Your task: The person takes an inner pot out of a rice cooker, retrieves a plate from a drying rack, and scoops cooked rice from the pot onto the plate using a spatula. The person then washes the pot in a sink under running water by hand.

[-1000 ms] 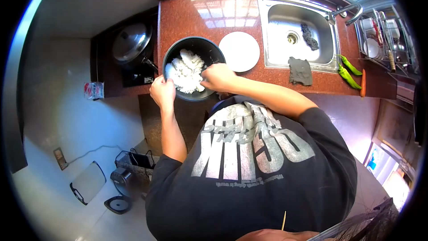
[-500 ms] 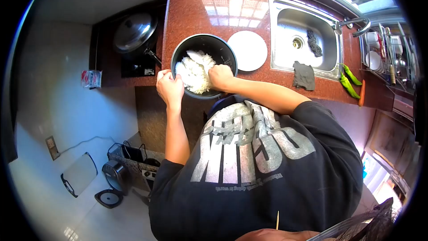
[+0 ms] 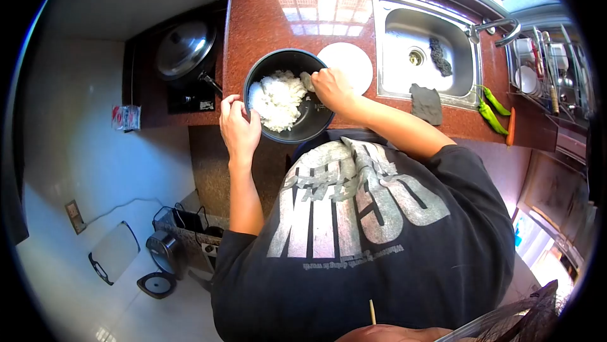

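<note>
A dark pot [image 3: 314, 124] sits on the red tabletop [image 3: 265, 19], just left of a white plate [image 3: 351, 63]. The left hand [image 3: 239, 128] curls over the pot's near-left rim, steadying it. The right hand [image 3: 330, 87] is closed around a spoon [image 3: 308, 80] whose tip meets the white rice [image 3: 278, 98] at the pot's right side. The rice all sits in the pot (heaped toward the left), and the plate beside it is bare, so serving looks not yet begun.
</note>
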Available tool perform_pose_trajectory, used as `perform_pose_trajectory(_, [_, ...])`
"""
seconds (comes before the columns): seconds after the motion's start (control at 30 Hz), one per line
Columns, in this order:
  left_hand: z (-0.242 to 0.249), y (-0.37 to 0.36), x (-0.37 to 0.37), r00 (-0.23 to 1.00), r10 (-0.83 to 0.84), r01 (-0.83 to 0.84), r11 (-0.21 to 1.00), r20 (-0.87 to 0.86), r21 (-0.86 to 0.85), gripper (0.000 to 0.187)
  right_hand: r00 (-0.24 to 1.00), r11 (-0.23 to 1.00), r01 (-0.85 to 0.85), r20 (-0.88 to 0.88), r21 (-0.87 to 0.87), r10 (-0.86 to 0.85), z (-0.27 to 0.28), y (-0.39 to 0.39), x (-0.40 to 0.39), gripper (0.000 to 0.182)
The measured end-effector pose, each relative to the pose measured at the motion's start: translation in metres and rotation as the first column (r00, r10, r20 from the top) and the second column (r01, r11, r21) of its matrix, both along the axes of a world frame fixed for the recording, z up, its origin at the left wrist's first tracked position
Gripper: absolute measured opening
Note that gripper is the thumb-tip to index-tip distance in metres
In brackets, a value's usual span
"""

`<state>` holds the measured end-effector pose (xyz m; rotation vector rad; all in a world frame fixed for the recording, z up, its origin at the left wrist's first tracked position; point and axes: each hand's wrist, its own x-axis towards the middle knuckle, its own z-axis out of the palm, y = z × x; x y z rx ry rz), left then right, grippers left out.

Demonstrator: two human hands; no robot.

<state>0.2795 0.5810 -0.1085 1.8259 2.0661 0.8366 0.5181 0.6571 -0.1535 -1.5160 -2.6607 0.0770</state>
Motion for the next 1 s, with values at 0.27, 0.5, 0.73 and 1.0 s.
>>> perform_pose_trajectory(0.27, [-0.001, -0.022, -0.005, 0.930, -0.334, 0.347, 0.936, 0.154, -0.063, 0.085, 0.997, 0.987, -0.070, -0.048, -0.141, 0.064, -0.021, 0.014, 0.027, 0.015])
perform_pose_trajectory(0.5, [-0.002, -0.022, 0.005, 0.865, -0.481, 0.464, 0.875, 0.143, 0.140, 0.087, 0.993, 0.959, -0.088, -0.102, -0.269, 0.063, -0.011, 0.023, 0.034, 0.034])
perform_pose_trajectory(0.73, [0.026, -0.008, 0.012, 0.837, -0.533, 0.519, 0.845, 0.125, 0.128, 0.063, 0.987, 0.922, -0.115, -0.146, -0.371, 0.064, -0.017, 0.025, 0.032, 0.039])
perform_pose_trajectory(1.0, [0.028, -0.020, 0.002, 0.860, -0.500, 0.489, 0.864, 0.097, 0.118, 0.059, 0.942, 0.911, -0.150, -0.335, -0.384, 0.014, -0.036, 0.007, 0.016, 0.033])
